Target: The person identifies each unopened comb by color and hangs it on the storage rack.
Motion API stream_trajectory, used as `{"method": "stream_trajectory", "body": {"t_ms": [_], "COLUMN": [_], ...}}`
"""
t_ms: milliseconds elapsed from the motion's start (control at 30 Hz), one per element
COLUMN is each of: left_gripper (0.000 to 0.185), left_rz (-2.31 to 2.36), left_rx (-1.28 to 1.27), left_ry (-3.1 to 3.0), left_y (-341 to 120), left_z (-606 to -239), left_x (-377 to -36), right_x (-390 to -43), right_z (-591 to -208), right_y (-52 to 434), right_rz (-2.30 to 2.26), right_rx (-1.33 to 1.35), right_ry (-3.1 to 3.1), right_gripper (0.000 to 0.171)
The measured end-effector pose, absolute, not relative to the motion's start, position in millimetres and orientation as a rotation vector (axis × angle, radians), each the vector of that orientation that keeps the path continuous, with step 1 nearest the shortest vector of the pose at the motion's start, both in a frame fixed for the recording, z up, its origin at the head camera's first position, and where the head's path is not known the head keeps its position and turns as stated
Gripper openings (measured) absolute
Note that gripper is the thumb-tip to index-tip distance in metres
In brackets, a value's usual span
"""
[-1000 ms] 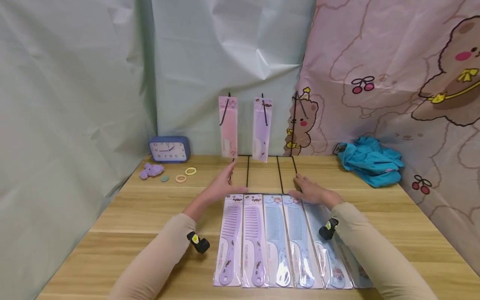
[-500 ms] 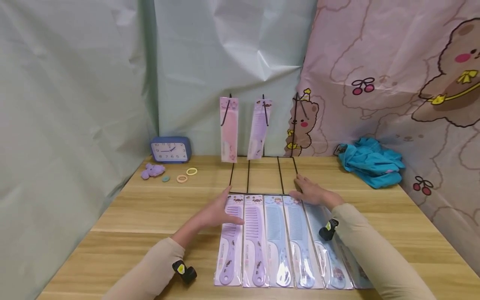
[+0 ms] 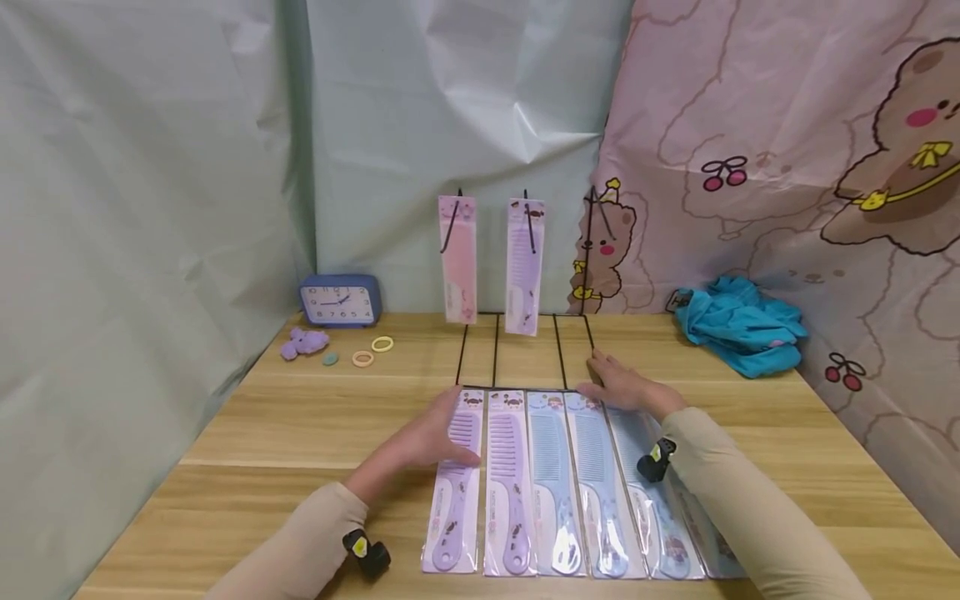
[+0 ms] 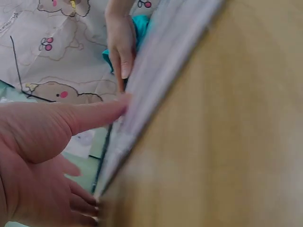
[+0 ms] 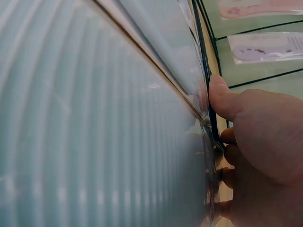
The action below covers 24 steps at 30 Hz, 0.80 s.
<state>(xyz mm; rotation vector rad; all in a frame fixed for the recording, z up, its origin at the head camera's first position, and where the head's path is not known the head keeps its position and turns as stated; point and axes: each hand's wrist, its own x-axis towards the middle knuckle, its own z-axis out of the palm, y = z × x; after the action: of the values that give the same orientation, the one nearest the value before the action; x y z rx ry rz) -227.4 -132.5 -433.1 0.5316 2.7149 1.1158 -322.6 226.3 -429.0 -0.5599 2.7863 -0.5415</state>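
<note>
A row of packaged combs lies on the table: purple comb packs (image 3: 506, 483) at left, light blue comb packs (image 3: 552, 483) at right. My left hand (image 3: 427, 433) touches the leftmost purple comb pack (image 3: 453, 521), thumb extended over it and fingers spread toward its upper edge. In the left wrist view, that hand (image 4: 42, 142) has its thumb over the blurred pack. My right hand (image 3: 626, 387) rests at the front right of a black wire rack (image 3: 562, 354), above the blue packs. In the right wrist view, its fingers (image 5: 227, 177) touch near the rack's wire.
A pink comb pack (image 3: 458, 267) and a purple comb pack (image 3: 524, 275) hang on the rack's hooks. At left are a blue clock (image 3: 341, 300), a purple plush (image 3: 303, 342) and small hair ties (image 3: 363, 358). Teal cloth (image 3: 742, 325) lies at right.
My left hand has come back from the rack's base to the leftmost purple pack, which has shifted slightly left. The hanging purple pack has swung. The right hand stays put.
</note>
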Motion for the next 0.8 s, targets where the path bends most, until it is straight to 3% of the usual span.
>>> {"method": "stream_trajectory", "body": {"t_ms": [200, 367, 467, 633, 800], "left_gripper": [0.109, 0.110, 0.106, 0.082, 0.097], "left_rz": [0.819, 0.618, 0.638, 0.854, 1.095], "left_rx": [0.475, 0.395, 0.392, 0.394, 0.519], "left_ry": [2.815, 2.902, 2.886, 2.802, 2.698], "left_y": [-142.2, -150.8, -156.1, -166.8, -175.5], "left_z": [-418.1, -410.3, -409.4, -410.0, -390.8], "left_x": [-229.1, -233.6, -236.9, -242.5, -239.9], "right_x": [-321.0, -319.9, -318.8, -319.0, -320.2], "right_z": [-428.6, -427.4, -425.7, -425.4, -426.3], "right_y": [224.8, 224.9, 224.5, 223.6, 224.1], "right_rz": [-0.555, -0.553, -0.562, -0.555, -0.547], "right_rx": [-0.543, -0.551, -0.544, -0.539, -0.532], "right_ry": [2.782, 2.794, 2.795, 2.794, 2.787], "right_gripper": [0.078, 0.077, 0.076, 0.076, 0.078]}}
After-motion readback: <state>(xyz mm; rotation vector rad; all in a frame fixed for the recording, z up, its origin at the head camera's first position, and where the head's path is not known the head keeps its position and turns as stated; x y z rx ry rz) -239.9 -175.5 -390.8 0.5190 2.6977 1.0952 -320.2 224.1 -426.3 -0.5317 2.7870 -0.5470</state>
